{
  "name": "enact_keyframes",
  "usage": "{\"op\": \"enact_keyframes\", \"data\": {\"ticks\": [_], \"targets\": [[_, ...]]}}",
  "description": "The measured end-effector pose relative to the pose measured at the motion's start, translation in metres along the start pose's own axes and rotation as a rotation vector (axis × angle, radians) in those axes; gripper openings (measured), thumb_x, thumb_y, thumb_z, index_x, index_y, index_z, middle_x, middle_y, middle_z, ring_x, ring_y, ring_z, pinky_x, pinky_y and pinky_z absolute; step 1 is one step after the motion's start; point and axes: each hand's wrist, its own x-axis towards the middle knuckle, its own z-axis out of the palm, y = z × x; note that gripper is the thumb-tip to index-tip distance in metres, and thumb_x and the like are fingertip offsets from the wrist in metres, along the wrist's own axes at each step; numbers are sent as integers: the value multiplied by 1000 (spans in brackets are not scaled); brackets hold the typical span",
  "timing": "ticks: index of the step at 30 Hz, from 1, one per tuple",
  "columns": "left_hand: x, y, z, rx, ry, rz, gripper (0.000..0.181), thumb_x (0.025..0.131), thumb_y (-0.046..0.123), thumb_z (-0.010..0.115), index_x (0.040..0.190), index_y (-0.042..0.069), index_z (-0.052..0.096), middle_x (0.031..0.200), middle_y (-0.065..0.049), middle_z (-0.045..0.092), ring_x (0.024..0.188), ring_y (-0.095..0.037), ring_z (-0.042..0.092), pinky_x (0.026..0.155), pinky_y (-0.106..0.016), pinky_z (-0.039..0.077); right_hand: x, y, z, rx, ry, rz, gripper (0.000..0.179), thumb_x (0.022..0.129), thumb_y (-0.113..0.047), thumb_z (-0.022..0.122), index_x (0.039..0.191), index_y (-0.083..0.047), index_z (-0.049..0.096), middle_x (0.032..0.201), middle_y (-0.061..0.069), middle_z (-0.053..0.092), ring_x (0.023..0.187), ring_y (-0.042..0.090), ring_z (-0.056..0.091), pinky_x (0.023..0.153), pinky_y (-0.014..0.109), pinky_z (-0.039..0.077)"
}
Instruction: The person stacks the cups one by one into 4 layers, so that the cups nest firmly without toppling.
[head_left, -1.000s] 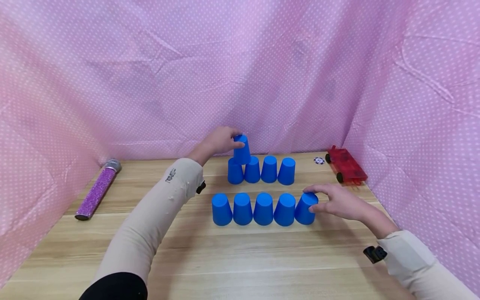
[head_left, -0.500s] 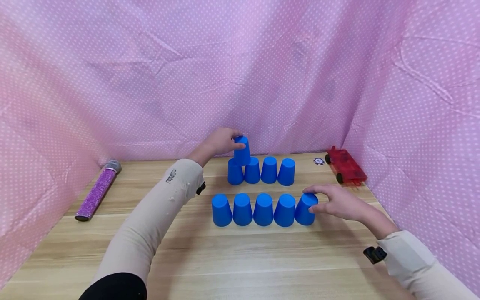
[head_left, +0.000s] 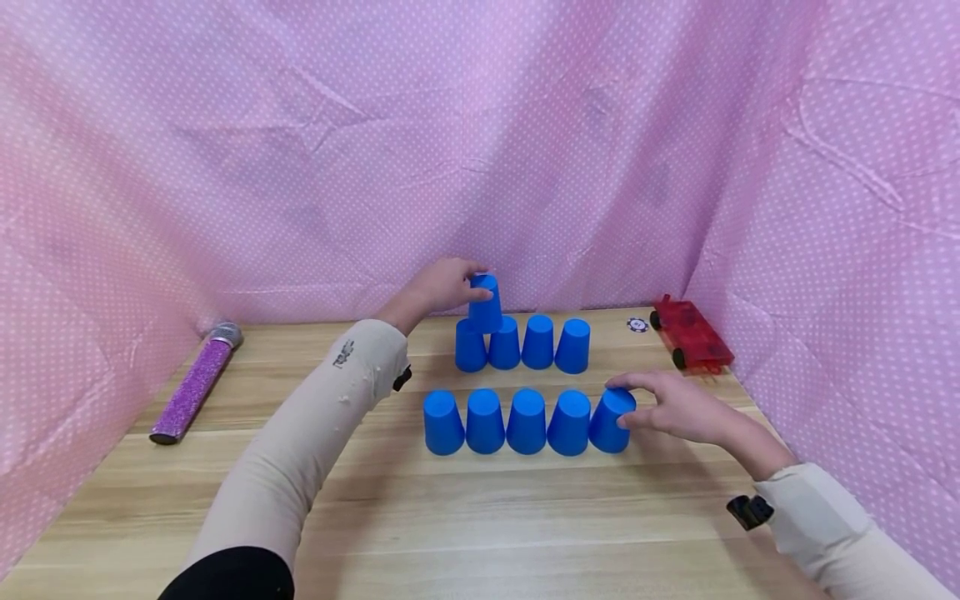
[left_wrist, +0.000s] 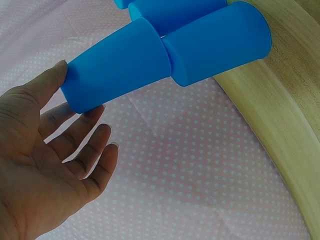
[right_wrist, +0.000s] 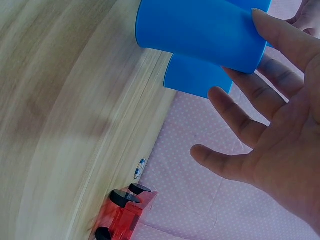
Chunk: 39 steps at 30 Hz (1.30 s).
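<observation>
My left hand point(head_left: 444, 284) pinches an upside-down blue cup point(head_left: 486, 307) between thumb and fingers. In the left wrist view, that cup point(left_wrist: 117, 67) touches a lower cup point(left_wrist: 220, 45), while my outer fingers are off it. It stands over the two leftmost cups of the back row point(head_left: 537, 343), which holds several upside-down blue cups side by side. My right hand point(head_left: 678, 406) holds the rightmost cup point(head_left: 609, 423) of the front row point(head_left: 527, 423) near its top. The right wrist view shows thumb and fingers on either side of this cup point(right_wrist: 200, 32), the outer fingers spread away.
A glittery purple microphone point(head_left: 197, 383) lies at the left of the wooden table point(head_left: 450, 525). At the back right are a poker chip point(head_left: 637, 325) and a translucent red toy car point(head_left: 692, 335). Pink dotted cloth point(head_left: 420, 150) hangs behind and along both sides.
My left hand and its cup have shifted very slightly to the right above the back row. The right hand stays on the same front-row cup.
</observation>
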Motion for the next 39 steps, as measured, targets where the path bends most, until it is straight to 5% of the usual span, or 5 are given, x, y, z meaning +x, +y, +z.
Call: {"op": "enact_keyframes", "data": {"ticks": [6,14,20,25,39], "targets": [[-7,-1,-4,-23,7,38,69,96,44,65,154,18,39,147,-14,54,134,-32,53,108,-48,48,0,0,1,-4,-1,-3,58,88,-32,77,138,-9,59,139,19,60,129,45,55,97,59,53],[-42,1,-15,58,138,145,55,97,39,64,145,14,51,136,-11,63,125,-29,59,100,-45,53,-1,-1,-2,-20,9,-11,57,88,-31,77,138,-9,59,138,19,61,127,45,57,97,58,53],[-82,0,-6,58,34,168,39,98,38,64,131,17,62,113,-3,72,99,-19,69,81,-34,60,-2,-1,-1,-31,14,-16,59,88,-32,77,138,-8,59,139,20,61,128,45,56,97,61,51],[-111,-11,12,60,-80,149,41,97,41,64,133,20,62,121,-4,71,109,-23,68,88,-40,59,-2,0,1,-43,20,-42,60,87,-31,78,139,-7,58,138,20,61,127,45,57,98,61,51],[-145,-34,43,-92,-175,154,58,92,43,70,144,22,53,139,-2,61,131,-28,56,103,-51,51,-7,5,3,-30,61,-41,63,86,-29,79,141,-8,56,137,18,62,129,44,55,99,67,47]]}}
